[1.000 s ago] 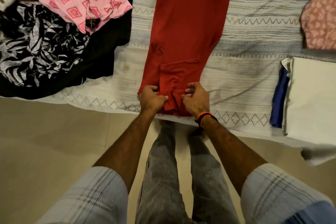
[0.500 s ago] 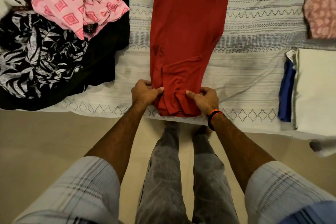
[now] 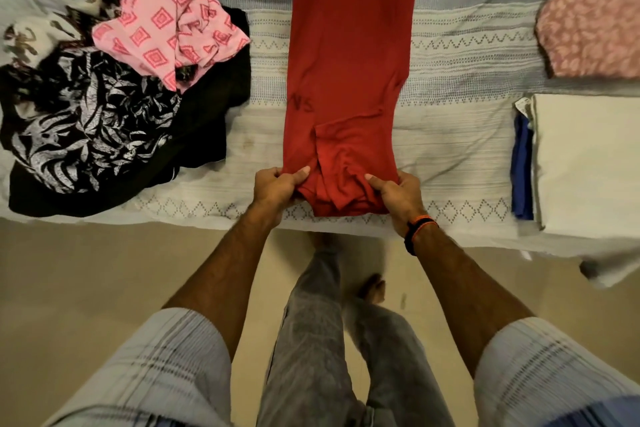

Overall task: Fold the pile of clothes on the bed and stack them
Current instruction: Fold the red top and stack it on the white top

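**Both hands gripping the near end of the red garment**

Red garment [image 3: 349, 55] is lying lengthwise across the bed [image 3: 460, 149], folded into a narrow strip, far end running out of frame at the top. Near end is sitting at the bed edge, bunched and creased.

Left hand [image 3: 275, 189] is grasping the near-left corner: thumb on top, fingers curled under the cloth. Right hand [image 3: 394, 196] is doing the same on the near-right corner, with an orange-and-black band [image 3: 420, 229] on its wrist. Both grips are clenched on the fabric, neither one released.

Unfolded pile [image 3: 104, 107] is sitting left of the garment, apart from it: black leaf print with a pink diamond print [image 3: 166, 31] on top.

Folded stack is on the right, well apart: white piece [image 3: 588, 159] over a blue one [image 3: 521, 166]. Folded pink piece [image 3: 592, 31] is lying just behind that stack.
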{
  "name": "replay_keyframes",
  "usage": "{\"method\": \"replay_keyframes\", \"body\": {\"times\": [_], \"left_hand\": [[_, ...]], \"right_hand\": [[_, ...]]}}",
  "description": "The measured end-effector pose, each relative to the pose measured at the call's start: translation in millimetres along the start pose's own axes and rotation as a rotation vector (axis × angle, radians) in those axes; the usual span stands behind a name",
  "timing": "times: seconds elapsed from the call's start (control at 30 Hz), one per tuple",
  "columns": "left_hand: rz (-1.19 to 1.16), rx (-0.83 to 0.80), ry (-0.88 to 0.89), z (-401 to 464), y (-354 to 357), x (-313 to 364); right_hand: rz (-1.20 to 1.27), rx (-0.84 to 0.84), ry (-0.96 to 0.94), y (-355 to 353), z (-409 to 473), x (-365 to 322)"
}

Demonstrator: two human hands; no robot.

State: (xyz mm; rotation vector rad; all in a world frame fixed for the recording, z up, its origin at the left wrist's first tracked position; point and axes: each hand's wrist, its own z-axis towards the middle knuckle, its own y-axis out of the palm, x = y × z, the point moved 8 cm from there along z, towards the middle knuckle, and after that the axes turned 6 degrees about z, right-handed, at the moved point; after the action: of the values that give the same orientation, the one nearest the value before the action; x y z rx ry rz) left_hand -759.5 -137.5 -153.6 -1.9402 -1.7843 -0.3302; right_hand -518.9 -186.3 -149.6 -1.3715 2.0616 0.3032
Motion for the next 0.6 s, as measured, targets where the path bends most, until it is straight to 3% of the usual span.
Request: {"method": "replay_keyframes", "body": {"times": [0.6], "left_hand": [[-0.180, -0.015, -0.037, -116.9, 7.6, -88.1]], "right_hand": [[0.065, -0.003, -0.011, -76.4, -110.4, 43.6]]}}
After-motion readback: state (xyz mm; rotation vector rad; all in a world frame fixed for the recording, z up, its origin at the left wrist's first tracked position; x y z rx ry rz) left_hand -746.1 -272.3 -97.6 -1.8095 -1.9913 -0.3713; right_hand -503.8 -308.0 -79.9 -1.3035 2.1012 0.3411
